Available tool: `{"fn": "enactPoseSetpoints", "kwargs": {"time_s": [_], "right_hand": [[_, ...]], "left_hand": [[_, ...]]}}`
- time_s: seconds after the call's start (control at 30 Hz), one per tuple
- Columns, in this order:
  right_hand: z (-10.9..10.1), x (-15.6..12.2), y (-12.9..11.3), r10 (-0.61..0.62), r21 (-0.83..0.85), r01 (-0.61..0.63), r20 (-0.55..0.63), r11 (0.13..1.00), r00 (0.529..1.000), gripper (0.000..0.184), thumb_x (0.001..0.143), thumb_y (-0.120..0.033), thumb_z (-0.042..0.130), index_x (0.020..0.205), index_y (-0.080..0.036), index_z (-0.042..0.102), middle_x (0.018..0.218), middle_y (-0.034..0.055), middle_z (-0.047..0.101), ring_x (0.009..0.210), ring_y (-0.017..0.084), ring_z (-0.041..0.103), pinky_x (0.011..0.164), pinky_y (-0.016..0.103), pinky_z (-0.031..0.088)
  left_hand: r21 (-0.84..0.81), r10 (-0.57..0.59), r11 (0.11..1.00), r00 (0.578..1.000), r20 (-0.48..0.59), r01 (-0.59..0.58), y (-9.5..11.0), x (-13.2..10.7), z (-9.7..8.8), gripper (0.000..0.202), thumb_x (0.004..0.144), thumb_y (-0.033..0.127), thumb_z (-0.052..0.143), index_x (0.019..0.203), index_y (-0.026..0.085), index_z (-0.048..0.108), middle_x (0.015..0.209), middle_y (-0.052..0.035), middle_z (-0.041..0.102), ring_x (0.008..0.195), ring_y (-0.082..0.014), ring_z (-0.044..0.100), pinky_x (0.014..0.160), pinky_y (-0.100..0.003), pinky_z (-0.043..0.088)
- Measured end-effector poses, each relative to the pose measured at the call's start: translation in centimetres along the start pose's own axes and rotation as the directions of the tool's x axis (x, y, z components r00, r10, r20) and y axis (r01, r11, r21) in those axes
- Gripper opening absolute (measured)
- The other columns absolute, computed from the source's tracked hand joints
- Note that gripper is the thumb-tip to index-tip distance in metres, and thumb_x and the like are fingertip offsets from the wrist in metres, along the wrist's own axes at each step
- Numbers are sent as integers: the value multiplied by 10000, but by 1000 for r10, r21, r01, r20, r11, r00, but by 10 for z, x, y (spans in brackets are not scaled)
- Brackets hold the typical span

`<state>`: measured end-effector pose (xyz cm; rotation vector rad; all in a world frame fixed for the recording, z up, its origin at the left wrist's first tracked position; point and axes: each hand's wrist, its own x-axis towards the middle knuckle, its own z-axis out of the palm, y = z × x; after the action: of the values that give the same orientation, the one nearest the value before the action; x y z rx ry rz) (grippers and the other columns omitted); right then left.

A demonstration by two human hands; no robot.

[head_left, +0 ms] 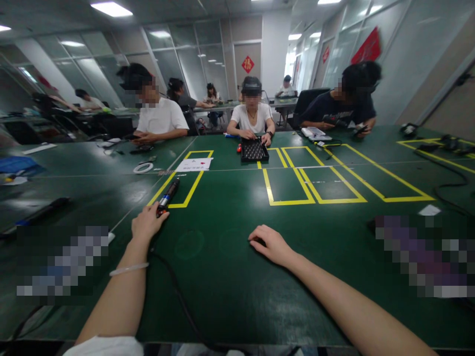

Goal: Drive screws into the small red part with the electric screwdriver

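Note:
My left hand (145,223) rests on the green table with its fingers wrapped round the rear end of an electric screwdriver (169,194). The tool is black and slim, with a blue band and red-orange parts near my fingers. It lies pointing away from me, inside a yellow-taped rectangle (195,188). A black cable (178,289) runs from beside my left wrist to the near table edge. My right hand (272,242) lies on the table to the right, fingers loosely bent and thumb apart, with nothing visible in it.
A paper sheet (194,164) and a white tape roll (143,168) lie ahead. Across the table (230,207), a person handles a black tray (254,150) of small parts. Other people sit at left and right. Blurred-out objects lie at both sides.

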<state>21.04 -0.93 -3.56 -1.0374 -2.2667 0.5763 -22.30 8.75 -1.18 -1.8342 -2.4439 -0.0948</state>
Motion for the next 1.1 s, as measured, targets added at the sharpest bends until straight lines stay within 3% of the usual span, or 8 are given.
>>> {"fn": "enactPoseSetpoints", "kwargs": {"time_s": [0.3, 0.4, 0.5, 0.63, 0.73, 0.83, 0.93, 1.1], "right_hand": [[-1, 0, -1, -2, 2, 2, 13, 1000, 1000, 53, 891, -187, 574, 915, -195, 620, 875, 36, 632, 843, 180, 546, 754, 295, 428], [-2, 1, -2, 7, 16, -8, 10, 1000, 1000, 48, 887, -185, 579, 906, -195, 622, 865, 34, 631, 839, 179, 546, 751, 294, 428], [-2, 3, -1, 23, 49, -23, 2, 999, 1000, 50, 883, -175, 577, 899, -195, 620, 848, 30, 627, 830, 176, 548, 744, 288, 428], [1, 2, 2, 73, 169, -68, -21, 983, 997, 121, 874, -175, 575, 992, -202, 580, 833, 13, 618, 793, 159, 565, 727, 274, 438], [2, 0, 1, 74, 336, -62, -23, 940, 997, 326, 864, -203, 600, 1162, -202, 465, 798, -17, 610, 707, 134, 569, 685, 253, 445], [1, -1, -3, 28, 399, -21, -13, 917, 1000, 228, 871, -238, 598, 1073, -189, 504, 812, -6, 611, 702, 129, 568, 656, 238, 436], [0, -1, -4, 45, 423, -37, -10, 905, 999, 100, 888, -264, 574, 938, -180, 552, 793, 2, 619, 685, 125, 558, 646, 236, 426], [2, 1, 5, 205, 593, -158, -12, 790, 979, 243, 873, -405, 599, 926, -170, 570, 727, -5, 615, 646, 129, 564, 618, 235, 423]], "left_hand": [[-32, -75, 997, 989, -124, 71, 19, -19, -17, 402, 889, 470, 386, 1025, 160, 601, 1113, -171, 608, 927, -328, 610, 758, -430, 468], [-74, -7, 997, 978, -210, -9, 41, -28, -22, 368, 897, 438, 390, 1020, 159, 598, 1047, -151, 635, 920, -310, 611, 770, -409, 464], [-325, 207, 912, 964, -166, -252, 85, -49, -26, 346, 899, 434, 416, 1060, 178, 584, 952, -87, 665, 866, -237, 623, 766, -332, 464], [-655, 643, 552, 763, -58, -515, 156, -97, -35, 348, 906, 437, 438, 1090, 210, 626, 1019, -52, 660, 911, -180, 603, 797, -272, 449], [-810, 786, 398, 616, 58, -431, 190, -130, -40, 431, 907, 405, 454, 1295, 230, 522, 932, -28, 648, 810, -146, 589, 733, -252, 449], [-889, 837, 335, 533, 127, -313, 203, -146, -40, 529, 904, 375, 469, 1408, 242, 380, 851, 3, 609, 718, -118, 561, 672, -234, 439], [-907, 823, 326, 553, 134, -266, 203, -150, -39, 513, 913, 363, 450, 1401, 226, 374, 854, 3, 589, 712, -113, 561, 685, -243, 449], [-864, 791, 321, 612, 19, -387, 200, -155, -43, 362, 908, 379, 469, 1227, 210, 500, 941, -26, 641, 834, -141, 594, 779, -265, 459]]}}
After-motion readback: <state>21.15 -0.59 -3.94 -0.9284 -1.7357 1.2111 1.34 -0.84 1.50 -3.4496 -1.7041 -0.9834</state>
